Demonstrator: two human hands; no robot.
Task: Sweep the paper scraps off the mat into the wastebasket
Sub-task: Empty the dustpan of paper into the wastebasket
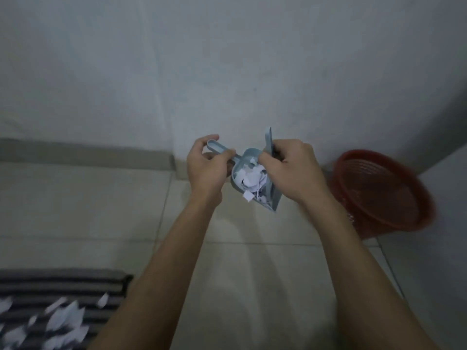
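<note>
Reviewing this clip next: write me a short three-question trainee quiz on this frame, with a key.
1. True or false: the dustpan is already held over the red wastebasket.
2. Which hand grips the dustpan's handle? A) left hand B) right hand C) neither
3. Fill in: paper scraps remain on the striped ____ at lower left.

Key
1. False: the dustpan, loaded with scraps, is held up over the floor tiles, left of the wastebasket.
2. A. The right hand holds the small brush against the pan's load.
3. mat.
</note>
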